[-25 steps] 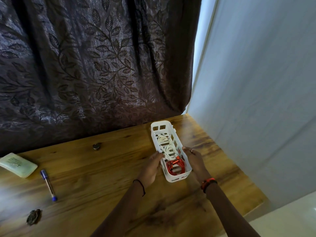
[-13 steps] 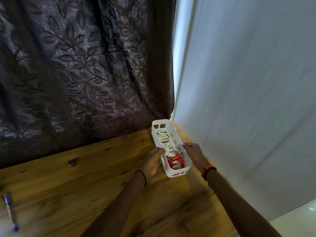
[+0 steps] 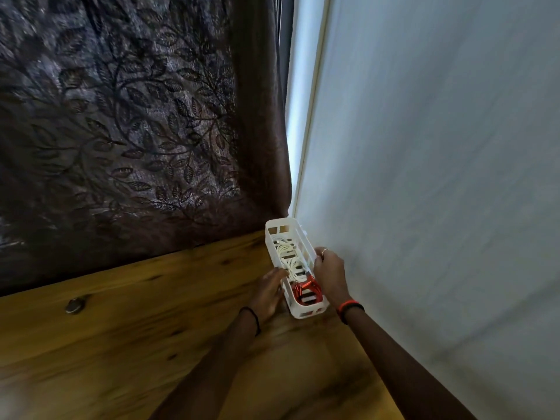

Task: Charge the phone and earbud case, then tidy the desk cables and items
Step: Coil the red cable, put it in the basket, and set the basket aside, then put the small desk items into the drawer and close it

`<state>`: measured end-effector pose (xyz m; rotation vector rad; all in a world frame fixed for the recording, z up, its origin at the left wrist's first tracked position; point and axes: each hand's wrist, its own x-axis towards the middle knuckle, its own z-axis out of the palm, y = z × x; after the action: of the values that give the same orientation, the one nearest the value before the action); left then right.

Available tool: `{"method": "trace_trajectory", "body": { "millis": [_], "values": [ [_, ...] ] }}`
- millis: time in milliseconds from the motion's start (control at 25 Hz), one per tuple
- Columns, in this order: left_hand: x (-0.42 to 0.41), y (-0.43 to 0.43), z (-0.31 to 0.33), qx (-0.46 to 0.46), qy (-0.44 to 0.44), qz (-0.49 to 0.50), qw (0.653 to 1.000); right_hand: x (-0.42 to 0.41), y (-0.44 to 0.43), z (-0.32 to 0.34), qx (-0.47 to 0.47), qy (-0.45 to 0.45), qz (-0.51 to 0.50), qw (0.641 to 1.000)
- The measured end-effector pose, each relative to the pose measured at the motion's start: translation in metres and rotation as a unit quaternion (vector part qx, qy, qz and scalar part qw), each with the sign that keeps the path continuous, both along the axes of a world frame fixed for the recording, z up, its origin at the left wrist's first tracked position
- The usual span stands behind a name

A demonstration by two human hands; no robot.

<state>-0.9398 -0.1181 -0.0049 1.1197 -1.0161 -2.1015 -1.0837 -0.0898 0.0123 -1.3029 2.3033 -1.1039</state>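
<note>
Two hands frame a white basket (image 3: 307, 312) in the lower middle of the frame, where the desk (image 3: 136, 344) meets the pale wall (image 3: 439, 177) filling the right half. The basket is long and narrow, with slotted sides. It sits on the wood with its far end reaching toward the corner, just beside the wall and close to the hem of the dark leaf-patterned curtain (image 3: 121, 131) that covers the upper left.

Inside lie coiled white cables (image 3: 288, 257) in the far and middle part, and a red cable (image 3: 306, 291) bundled at the near end.

The left hand (image 3: 268, 294) lies against the basket's left long side, its fingers fairly straight and pressed to the plastic, with the tips at the rim. It pinches nothing. A thin black band (image 3: 254, 318) circles that wrist.

The right hand (image 3: 328, 274) grips the opposite long side, curled over the rim between basket and wall — how far the fingers wrap down the outer face is hidden. It wears a ring (image 3: 324, 250), and a red wristband (image 3: 348, 307) sits on the wrist. Both forearms run in from the bottom edge.

At the left of the frame, well apart from the basket, a small dark round object (image 3: 74, 305) rests on the desk — too blurred to identify.
</note>
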Motion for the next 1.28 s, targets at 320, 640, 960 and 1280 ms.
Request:
{"method": "trace_trajectory", "body": {
  "millis": [320, 640, 960, 1280],
  "values": [
    [-0.032, 0.004, -0.013, -0.067, -0.016, 0.005, 0.998, 0.005, -0.004, -0.016, -0.065, 0.057, 0.035, 0.996],
    [-0.058, -0.021, -0.068, -0.075, -0.067, 0.030, 0.994, -0.012, 0.003, -0.022, -0.029, 0.067, 0.019, 0.997],
    [0.013, 0.018, 0.003, -0.208, -0.269, 0.139, 0.930, 0.034, 0.013, -0.018, -0.077, 0.113, 0.053, 0.989],
    [0.149, 0.069, -0.008, -0.237, -0.255, 0.225, 0.910, 0.162, 0.033, -0.015, -0.085, 0.038, 0.179, 0.979]
  ]
}}
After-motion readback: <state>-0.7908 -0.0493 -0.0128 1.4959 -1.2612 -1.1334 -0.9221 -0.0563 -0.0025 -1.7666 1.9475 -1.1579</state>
